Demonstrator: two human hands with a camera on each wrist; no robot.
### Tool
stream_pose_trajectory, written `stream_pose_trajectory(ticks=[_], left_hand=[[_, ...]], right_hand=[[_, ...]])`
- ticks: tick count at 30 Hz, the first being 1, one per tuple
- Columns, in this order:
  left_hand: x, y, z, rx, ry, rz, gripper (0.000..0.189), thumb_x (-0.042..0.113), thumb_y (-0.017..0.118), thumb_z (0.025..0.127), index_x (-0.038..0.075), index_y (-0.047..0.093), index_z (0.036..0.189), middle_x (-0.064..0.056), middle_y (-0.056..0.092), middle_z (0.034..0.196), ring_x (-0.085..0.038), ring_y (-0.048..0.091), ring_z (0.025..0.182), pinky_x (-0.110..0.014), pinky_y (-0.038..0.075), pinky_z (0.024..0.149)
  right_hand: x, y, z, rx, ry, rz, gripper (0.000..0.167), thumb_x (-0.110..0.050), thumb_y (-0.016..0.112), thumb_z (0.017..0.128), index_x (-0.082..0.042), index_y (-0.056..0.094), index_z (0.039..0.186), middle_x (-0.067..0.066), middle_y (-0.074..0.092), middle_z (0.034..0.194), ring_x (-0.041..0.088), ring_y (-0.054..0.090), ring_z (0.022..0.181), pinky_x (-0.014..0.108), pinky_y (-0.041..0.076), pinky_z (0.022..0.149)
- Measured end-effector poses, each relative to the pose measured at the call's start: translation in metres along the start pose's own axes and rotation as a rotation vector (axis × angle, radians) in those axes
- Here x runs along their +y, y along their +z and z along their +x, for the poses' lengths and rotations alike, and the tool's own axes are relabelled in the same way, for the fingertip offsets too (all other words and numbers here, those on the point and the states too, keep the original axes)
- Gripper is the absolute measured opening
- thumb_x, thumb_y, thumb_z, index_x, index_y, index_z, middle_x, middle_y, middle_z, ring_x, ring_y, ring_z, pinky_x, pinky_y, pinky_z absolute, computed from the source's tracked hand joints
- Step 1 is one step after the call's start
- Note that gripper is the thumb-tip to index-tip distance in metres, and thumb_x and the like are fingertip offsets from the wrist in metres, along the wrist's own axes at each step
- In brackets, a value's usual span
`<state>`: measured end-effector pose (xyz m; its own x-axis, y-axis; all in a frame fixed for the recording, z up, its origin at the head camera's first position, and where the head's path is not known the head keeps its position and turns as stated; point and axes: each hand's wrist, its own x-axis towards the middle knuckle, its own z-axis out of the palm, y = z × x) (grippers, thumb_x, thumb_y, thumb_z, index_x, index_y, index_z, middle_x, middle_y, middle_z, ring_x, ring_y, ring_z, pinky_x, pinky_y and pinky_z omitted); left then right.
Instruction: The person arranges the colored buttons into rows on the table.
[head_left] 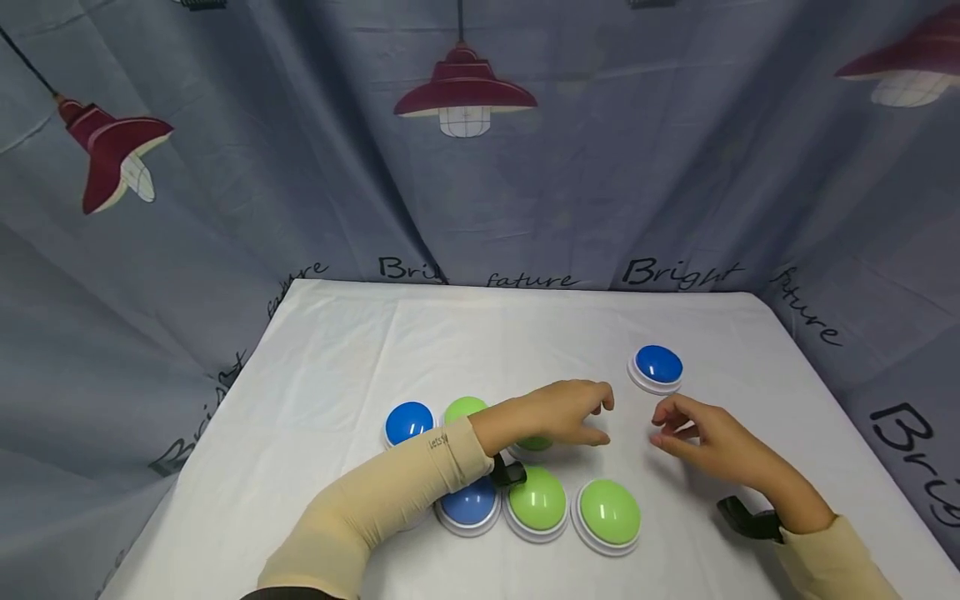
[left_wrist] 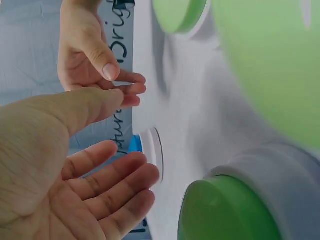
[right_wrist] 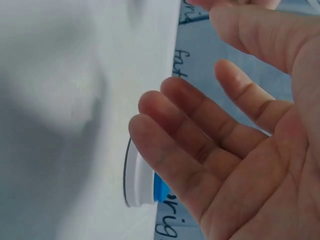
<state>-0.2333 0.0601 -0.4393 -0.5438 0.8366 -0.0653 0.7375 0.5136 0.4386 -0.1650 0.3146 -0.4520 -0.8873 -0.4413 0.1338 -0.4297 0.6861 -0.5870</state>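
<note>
My left hand [head_left: 566, 411] hovers over the middle of the table, its fingers loosely bent with nothing between them. Just below it, a green dome push button [head_left: 535, 444] on a white base is partly covered by the hand and wrist. To the right, my right hand [head_left: 708, 437] is also empty, fingers relaxed and facing the left hand across a gap. Beyond its fingertips sits a blue dome push button [head_left: 659, 365], apart from the others. The right wrist view shows the bare right palm [right_wrist: 260, 170] with that button's white base [right_wrist: 139, 175] behind the fingers.
In front stand a blue button [head_left: 469, 502], a green button [head_left: 537, 499] and another green button [head_left: 610, 512]. Farther back are a blue button [head_left: 408, 422] and a green button [head_left: 464, 407], partly behind the left sleeve [head_left: 390, 492]. A printed curtain [head_left: 570, 183] hangs behind the white-covered table [head_left: 465, 329].
</note>
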Motion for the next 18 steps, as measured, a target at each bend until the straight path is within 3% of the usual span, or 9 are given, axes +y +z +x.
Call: stream_pose_trajectory(ticks=[8, 18], left_hand=[[-0.013, 0.0, 0.027, 0.106, -0.032, -0.164, 0.041, 0.032, 0.074, 0.089, 0.01, 0.057, 0.12, -0.004, 0.065, 0.111, -0.006, 0.057, 0.096, -0.012, 0.043, 0.08], [-0.019, -0.002, 0.058, 0.176, -0.186, -0.202, 0.044, 0.034, 0.071, 0.091, 0.012, 0.056, 0.126, -0.004, 0.061, 0.13, -0.011, 0.055, 0.116, -0.022, 0.044, 0.095]], right_hand=[[0.018, -0.005, 0.013, 0.054, 0.095, -0.007, 0.03, -0.02, 0.075, 0.09, -0.004, 0.059, 0.108, 0.01, 0.065, 0.103, 0.024, 0.062, 0.094, 0.05, 0.054, 0.084], [0.044, -0.014, 0.028, 0.155, 0.18, -0.028, 0.038, -0.02, 0.074, 0.091, 0.003, 0.055, 0.115, 0.019, 0.062, 0.109, 0.037, 0.059, 0.102, 0.056, 0.048, 0.089]])
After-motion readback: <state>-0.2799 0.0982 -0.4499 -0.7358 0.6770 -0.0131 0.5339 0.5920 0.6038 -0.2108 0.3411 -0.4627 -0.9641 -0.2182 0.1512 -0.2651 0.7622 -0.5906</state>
